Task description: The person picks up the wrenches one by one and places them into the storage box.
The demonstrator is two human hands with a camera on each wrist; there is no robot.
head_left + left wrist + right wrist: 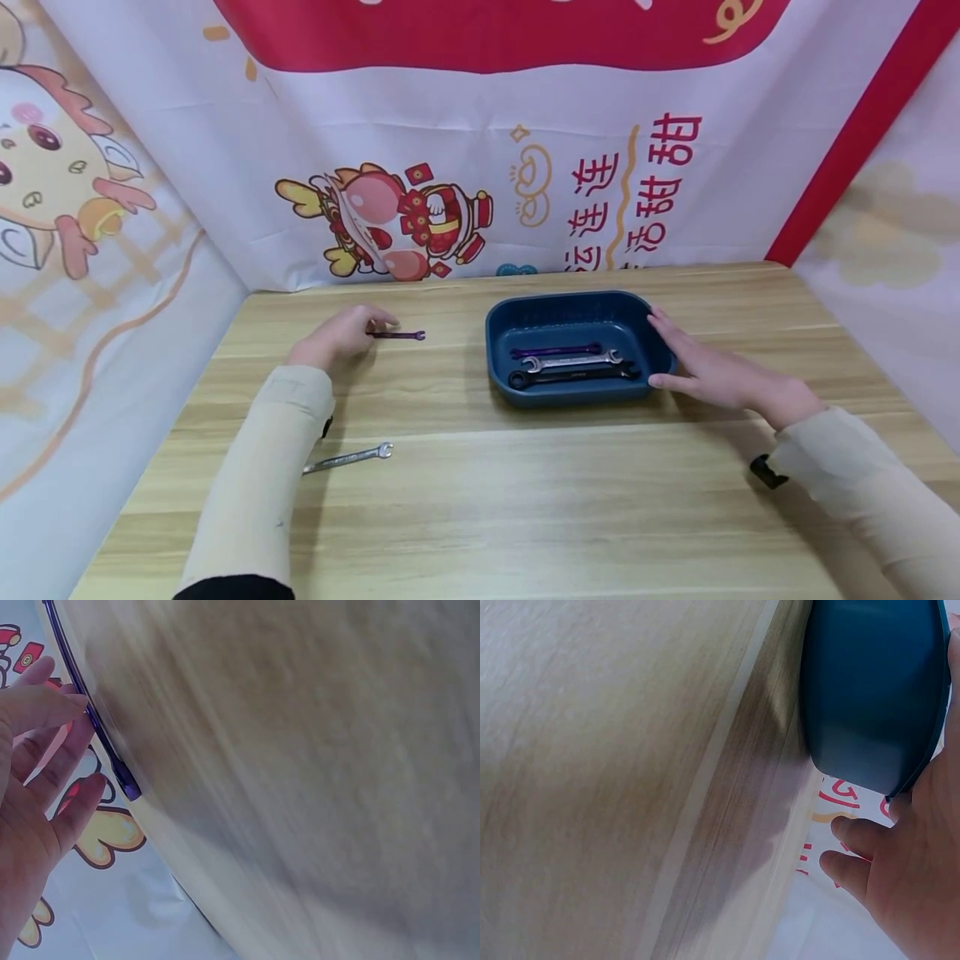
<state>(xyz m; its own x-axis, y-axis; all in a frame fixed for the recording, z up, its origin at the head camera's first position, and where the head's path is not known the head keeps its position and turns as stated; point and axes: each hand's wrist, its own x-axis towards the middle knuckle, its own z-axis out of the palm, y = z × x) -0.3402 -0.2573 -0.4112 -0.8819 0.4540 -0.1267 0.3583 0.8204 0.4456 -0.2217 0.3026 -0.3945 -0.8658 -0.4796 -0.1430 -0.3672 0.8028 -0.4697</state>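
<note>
Left hand (341, 333) is reaching to the purple wrench (401, 335) lying flat on the table (525, 500), fingers (52, 761) loosely apart, touching its handle end, not yet closed round it. Right hand (712, 375) is bracing the blue tray (570, 392), fingers straight against its wall, likely steadying it. Three wrenches (573, 364) are lying inside; a silver wrench (348, 458) is waiting beside the left sleeve.

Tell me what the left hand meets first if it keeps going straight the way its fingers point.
The left hand points rightward along the wooden table. Its fingertips already touch the small purple metal wrench; beyond that, probably the dark blue plastic tray, though depth is uncertain.
</note>
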